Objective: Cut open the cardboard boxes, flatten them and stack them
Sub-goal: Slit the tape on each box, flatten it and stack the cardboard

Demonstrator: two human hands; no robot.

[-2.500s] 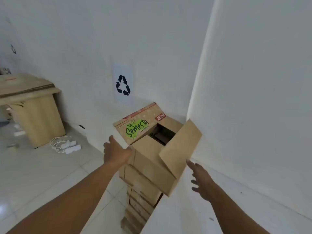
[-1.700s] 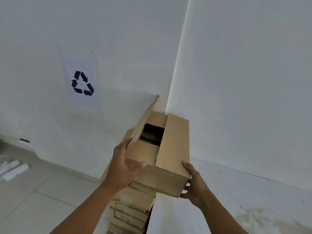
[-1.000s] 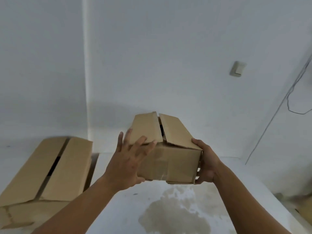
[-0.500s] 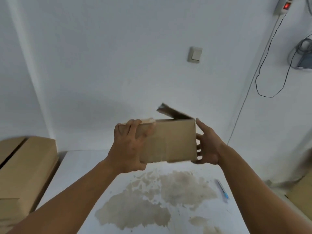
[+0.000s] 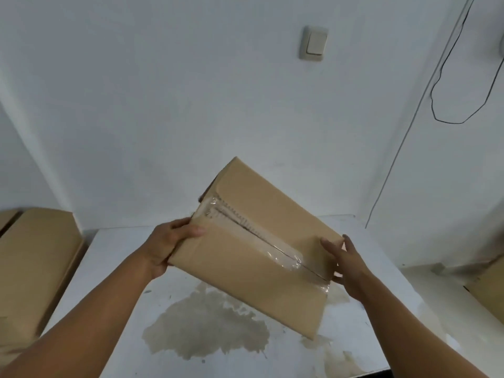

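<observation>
A plain brown cardboard box is held tilted in the air above the white table. Its taped face is turned toward me, with clear tape running along the seam between two flaps; the tape is torn and crinkled at its upper left end. My left hand grips the box's upper left corner, thumb on the taped face. My right hand holds the right end, fingers curled round that edge. The box's underside is hidden.
A large brown cardboard box stands left of the table. More cardboard sits low at the right edge. The table top carries a big brownish stain. A light switch and a black cable are on the white wall.
I have turned from the stack by the recycling sign to the table with the box in both hands. In the last half second the box was rotated, so its taped face now looks at me.
</observation>
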